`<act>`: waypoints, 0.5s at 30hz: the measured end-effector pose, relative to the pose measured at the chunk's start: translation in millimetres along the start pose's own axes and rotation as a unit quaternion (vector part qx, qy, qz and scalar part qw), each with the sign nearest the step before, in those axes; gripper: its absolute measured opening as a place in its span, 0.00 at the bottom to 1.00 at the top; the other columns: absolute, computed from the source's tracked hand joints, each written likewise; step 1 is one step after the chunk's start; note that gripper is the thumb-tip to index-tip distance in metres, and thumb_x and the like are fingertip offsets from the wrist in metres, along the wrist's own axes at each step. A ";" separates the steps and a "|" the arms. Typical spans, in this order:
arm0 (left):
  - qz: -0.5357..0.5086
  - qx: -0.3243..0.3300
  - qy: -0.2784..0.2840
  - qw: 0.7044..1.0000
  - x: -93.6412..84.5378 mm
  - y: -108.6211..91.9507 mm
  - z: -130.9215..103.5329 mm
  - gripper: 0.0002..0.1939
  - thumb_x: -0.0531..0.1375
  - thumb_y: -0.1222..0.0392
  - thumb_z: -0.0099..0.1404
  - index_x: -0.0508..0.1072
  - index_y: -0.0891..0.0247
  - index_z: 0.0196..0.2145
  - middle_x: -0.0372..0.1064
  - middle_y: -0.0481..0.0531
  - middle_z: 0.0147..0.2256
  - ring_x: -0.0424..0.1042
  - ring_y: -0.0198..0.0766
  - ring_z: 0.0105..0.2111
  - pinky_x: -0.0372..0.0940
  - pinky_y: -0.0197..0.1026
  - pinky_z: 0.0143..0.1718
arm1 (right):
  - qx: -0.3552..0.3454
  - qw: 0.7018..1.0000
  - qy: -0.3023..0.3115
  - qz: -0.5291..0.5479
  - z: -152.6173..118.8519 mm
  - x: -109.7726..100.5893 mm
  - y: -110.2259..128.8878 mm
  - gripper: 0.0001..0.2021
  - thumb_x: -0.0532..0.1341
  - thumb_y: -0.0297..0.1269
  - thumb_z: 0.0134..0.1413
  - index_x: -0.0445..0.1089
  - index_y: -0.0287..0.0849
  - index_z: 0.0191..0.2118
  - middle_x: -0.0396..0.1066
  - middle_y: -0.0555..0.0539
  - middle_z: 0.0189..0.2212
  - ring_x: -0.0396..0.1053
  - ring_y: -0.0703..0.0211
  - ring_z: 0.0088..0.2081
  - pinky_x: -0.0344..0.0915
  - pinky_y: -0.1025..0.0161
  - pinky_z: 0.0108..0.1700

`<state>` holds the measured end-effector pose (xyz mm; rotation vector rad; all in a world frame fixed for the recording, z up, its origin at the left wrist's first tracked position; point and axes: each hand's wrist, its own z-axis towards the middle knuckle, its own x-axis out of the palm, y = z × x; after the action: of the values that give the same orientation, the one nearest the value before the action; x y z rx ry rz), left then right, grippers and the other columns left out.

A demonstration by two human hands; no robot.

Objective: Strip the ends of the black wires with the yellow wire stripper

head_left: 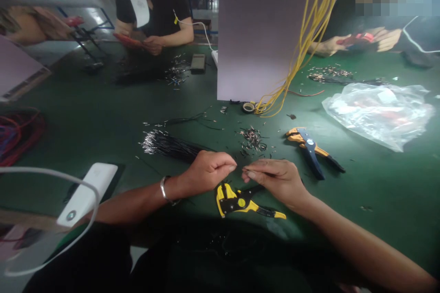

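Observation:
My left hand (211,171), with a silver bracelet on its wrist, is closed with thumb and forefinger pinched. Whatever lies in that pinch is too small to make out. Facing it across a narrow gap, my right hand (277,177) pinches something thin and dark at its fingertips, perhaps a wire end. Just beyond my left hand lies a bundle of black wires (178,146) with bare, shiny ends at the left. Yellow-and-black wire strippers (240,202) rest on the table below both hands. A pile of short wire scraps (253,139) sits beyond the fingertips.
Blue-and-orange wire strippers (309,146) lie at right, near a clear plastic bag (381,112). Yellow wires (295,68) hang past a pale panel (257,32). A white power bank (89,194) with a cable is at left. Two co-workers' hands (153,45) work across the green table (388,247).

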<state>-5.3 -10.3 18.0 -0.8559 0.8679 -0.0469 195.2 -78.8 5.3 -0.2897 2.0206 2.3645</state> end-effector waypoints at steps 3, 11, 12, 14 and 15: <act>-0.015 -0.018 0.005 1.000 -1.0 -0.9 0.2 0.07 0.57 0.65 0.62 0.75 0.65 0.29 0.74 0.47 0.23 0.69 0.28 0.20 0.60 0.29 0.23 | 0.042 0.998 -0.010 0.050 2.0 2.5 0.3 0.04 0.66 0.35 0.49 0.79 0.46 0.32 0.78 0.47 0.26 0.75 0.56 0.28 0.74 0.56 0.34; 0.024 0.061 -0.002 0.998 -0.8 2.4 0.3 0.08 0.55 0.69 0.62 0.75 0.65 0.30 0.75 0.48 0.24 0.72 0.30 0.23 0.62 0.31 0.25 | 0.099 0.990 0.040 0.087 6.5 0.4 1.1 0.06 0.66 0.37 0.50 0.78 0.42 0.33 0.77 0.47 0.26 0.74 0.59 0.28 0.72 0.59 0.35; 0.028 0.072 -0.005 0.997 -0.2 3.0 0.1 0.09 0.55 0.69 0.62 0.75 0.65 0.30 0.75 0.48 0.24 0.72 0.30 0.24 0.63 0.31 0.26 | 0.100 0.990 0.045 0.085 6.9 0.3 1.5 0.06 0.66 0.37 0.50 0.78 0.42 0.33 0.77 0.47 0.26 0.74 0.60 0.28 0.72 0.60 0.34; 0.035 0.084 -0.008 0.996 1.2 4.4 -0.1 0.09 0.55 0.69 0.62 0.75 0.64 0.31 0.76 0.48 0.25 0.73 0.31 0.24 0.64 0.31 0.28 | 0.105 0.990 0.052 0.083 7.6 0.5 2.5 0.05 0.65 0.36 0.50 0.78 0.42 0.32 0.77 0.47 0.26 0.74 0.60 0.27 0.72 0.61 0.34; 0.036 0.088 -0.009 0.995 1.8 5.2 0.1 0.09 0.55 0.68 0.63 0.75 0.63 0.31 0.76 0.48 0.26 0.74 0.31 0.25 0.65 0.32 0.29 | 0.109 0.989 0.054 0.084 7.9 0.8 2.8 0.05 0.65 0.36 0.50 0.78 0.41 0.32 0.77 0.48 0.26 0.74 0.61 0.27 0.72 0.61 0.34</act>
<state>-5.6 -7.4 13.4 -0.6597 0.8631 -0.0514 193.0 -71.6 9.0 -0.2575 2.4197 2.2305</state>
